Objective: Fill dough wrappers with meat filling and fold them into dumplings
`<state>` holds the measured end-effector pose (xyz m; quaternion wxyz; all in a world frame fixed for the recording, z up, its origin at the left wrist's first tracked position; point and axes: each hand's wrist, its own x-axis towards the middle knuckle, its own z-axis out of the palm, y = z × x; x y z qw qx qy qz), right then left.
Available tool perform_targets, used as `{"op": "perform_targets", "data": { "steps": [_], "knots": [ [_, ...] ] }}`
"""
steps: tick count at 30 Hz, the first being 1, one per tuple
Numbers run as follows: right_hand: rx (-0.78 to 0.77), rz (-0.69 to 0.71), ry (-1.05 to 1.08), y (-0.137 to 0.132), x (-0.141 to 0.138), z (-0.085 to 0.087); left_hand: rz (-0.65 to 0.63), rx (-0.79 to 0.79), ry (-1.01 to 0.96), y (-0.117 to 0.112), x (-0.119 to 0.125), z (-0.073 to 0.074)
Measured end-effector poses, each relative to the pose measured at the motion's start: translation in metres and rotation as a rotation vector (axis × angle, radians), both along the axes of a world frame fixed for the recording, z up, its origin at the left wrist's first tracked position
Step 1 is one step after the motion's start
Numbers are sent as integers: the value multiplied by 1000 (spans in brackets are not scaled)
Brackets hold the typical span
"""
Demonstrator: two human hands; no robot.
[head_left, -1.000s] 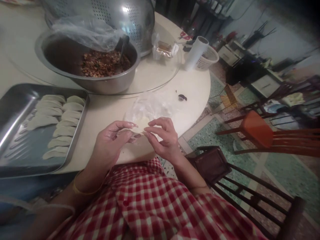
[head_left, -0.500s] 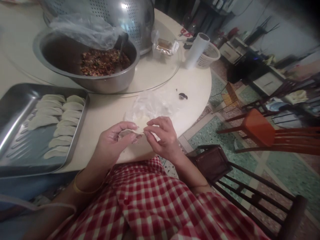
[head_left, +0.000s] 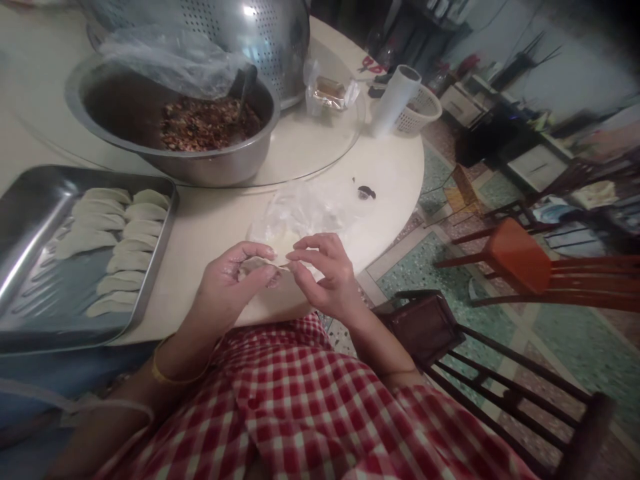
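The left hand (head_left: pixel 230 277) curls its grip around a dumpling (head_left: pixel 255 265), thumb against one side, while the right hand (head_left: pixel 325 270) pinches its right end, grip nearly closed. The dumpling is over the near edge of the table (head_left: pixel 200 223), between the plastic (head_left: pixel 300 208) and the shirt (head_left: pixel 280 373); a tray (head_left: pixel 60 293) of shaped dumplings (head_left: pixel 123 260) lies to the left.

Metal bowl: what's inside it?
The metal bowl holds a dark, chopped mixture with a black-handled utensil in it. Crumpled clear plastic covers part of the far rim; the utensil's lower end is hidden.
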<state>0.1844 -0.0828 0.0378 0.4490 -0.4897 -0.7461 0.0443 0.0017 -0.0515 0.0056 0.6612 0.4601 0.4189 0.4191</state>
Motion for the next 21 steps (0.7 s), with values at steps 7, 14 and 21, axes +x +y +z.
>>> {"op": "perform_targets", "data": {
  "steps": [7,14,21],
  "knots": [
    [-29,-63,48,2,-5,-2,-33,41,38,1,5,0],
    [-139,-8,148,1,-11,1,-47,69,18,2,10,13],
    [-183,41,179,1,-12,1,-37,109,64,2,9,14]
  ]
}}
